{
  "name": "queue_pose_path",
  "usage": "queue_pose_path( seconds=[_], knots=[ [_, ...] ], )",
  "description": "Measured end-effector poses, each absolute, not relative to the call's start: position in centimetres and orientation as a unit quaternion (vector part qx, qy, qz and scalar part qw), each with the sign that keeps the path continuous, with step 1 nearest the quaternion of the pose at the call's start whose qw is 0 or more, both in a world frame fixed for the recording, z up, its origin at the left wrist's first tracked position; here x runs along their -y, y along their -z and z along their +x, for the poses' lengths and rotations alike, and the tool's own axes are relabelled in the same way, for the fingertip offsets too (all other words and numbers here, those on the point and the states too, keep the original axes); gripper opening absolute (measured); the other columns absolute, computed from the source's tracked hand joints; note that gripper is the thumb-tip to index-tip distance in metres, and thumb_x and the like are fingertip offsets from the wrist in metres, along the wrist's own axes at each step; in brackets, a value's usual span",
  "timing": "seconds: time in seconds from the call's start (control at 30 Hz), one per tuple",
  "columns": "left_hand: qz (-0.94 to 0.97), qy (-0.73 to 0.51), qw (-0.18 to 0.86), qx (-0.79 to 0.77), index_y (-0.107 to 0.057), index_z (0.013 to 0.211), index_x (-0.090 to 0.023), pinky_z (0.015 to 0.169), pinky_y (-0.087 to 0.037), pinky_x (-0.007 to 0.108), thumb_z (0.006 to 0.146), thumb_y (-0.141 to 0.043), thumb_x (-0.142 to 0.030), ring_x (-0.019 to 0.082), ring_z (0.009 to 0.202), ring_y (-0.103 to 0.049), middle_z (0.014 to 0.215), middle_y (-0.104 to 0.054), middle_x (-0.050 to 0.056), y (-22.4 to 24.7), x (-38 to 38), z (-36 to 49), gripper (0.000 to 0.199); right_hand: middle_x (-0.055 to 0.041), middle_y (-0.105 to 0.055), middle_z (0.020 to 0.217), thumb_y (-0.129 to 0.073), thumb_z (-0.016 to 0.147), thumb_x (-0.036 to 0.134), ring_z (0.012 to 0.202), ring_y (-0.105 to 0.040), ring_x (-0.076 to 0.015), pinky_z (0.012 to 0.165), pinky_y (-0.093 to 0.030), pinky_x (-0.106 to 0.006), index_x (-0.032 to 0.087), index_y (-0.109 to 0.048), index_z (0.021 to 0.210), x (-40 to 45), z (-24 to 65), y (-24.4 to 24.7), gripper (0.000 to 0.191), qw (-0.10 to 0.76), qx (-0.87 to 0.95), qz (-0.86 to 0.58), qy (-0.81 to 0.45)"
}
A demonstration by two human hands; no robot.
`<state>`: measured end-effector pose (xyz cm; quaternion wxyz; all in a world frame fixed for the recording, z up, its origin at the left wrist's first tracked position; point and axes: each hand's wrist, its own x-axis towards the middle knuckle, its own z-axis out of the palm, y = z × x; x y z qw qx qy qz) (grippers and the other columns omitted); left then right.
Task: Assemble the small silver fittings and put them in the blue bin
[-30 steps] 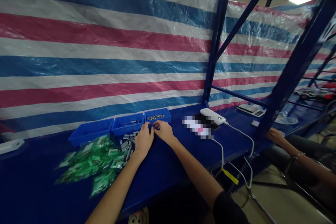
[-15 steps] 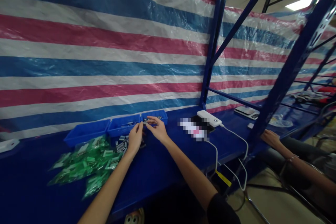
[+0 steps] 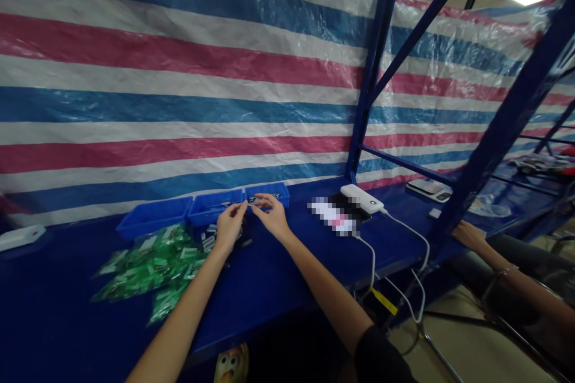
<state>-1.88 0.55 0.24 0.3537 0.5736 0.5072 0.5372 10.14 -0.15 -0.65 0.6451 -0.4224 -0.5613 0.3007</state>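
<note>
My left hand [image 3: 230, 228] is closed in a pinch, its fingertips raised near the front of the middle blue bin [image 3: 202, 215]. Opposite it, my right hand [image 3: 272, 218] has thumb and fingers curled in toward the same spot. Something tiny and pale seems to sit between the two sets of fingertips, too small to name. Small grey and dark pieces [image 3: 208, 239] lie loose on the table, partly hidden by my left hand. Left of them is a pile of green plastic packets [image 3: 155, 269]. Small metal parts [image 3: 278, 196] show in the right bin [image 3: 286, 191].
A blue left bin [image 3: 155, 221] stands behind the packets. Right of my hands are a blurred-out phone [image 3: 335, 215] and a white power bank [image 3: 362, 198] with cables. Beyond the blue rack post [image 3: 498, 119] are a scale [image 3: 429, 190] and another person's hand [image 3: 469, 234].
The view has shifted slightly, so the table things sit a little to the right. My hands stay together at the bins, fingertips still close to each other.
</note>
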Motion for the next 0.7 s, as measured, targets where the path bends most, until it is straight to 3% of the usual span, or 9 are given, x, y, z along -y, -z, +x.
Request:
queue_pose_path(
  seconds=[0.1,0.2,0.47,0.7],
  knots=[
    [0.51,-0.577,0.422,-0.479,-0.061,0.081,-0.014,0.036,-0.033,0.017,0.065,-0.063,-0.049,0.011,0.05,-0.055,0.067,-0.061,0.002,-0.5,-0.8,-2.4,0.039,-0.0026,-0.068,0.083,-0.059,0.072,0.027,0.072,-0.061,-0.0137,0.062,-0.047,-0.024,0.018,-0.061,0.1,0.0,10.3,0.9,0.03,0.639,0.559,-0.443,-0.287],
    [0.433,-0.64,0.422,-0.474,-0.059,0.086,-0.012,0.039,-0.036,0.016,0.069,-0.062,-0.036,0.01,0.053,-0.059,0.076,-0.064,0.005,-0.8,-1.5,-3.3,0.03,-0.0016,-0.068,0.081,-0.057,0.072,0.024,0.068,-0.06,-0.0125,0.064,-0.047,-0.024,0.019,-0.065,0.094,0.0,10.6,1.3,0.024,0.598,0.602,-0.466,-0.253],
    [0.382,-0.672,0.413,-0.481,-0.058,0.104,-0.011,0.041,-0.043,0.016,0.074,-0.058,-0.017,0.011,0.057,-0.063,0.093,-0.066,0.011,-0.6,-2.5,-4.4,0.03,0.0031,-0.07,0.075,-0.064,0.07,0.033,0.065,-0.062,-0.0103,0.055,-0.04,-0.018,0.024,-0.07,0.082,1.3,10.5,1.7,0.016,0.356,0.767,-0.476,-0.24],
    [0.433,-0.612,0.444,-0.491,-0.058,0.11,-0.01,0.038,-0.041,0.016,0.073,-0.061,-0.019,0.012,0.058,-0.065,0.107,-0.063,0.015,-1.0,-1.8,-3.9,0.038,0.0012,-0.07,0.069,-0.072,0.058,0.047,0.06,-0.062,-0.0132,0.05,-0.041,-0.02,0.025,-0.073,0.082,1.2,11.2,1.9,0.032,0.346,0.799,-0.402,-0.285]
  ],
)
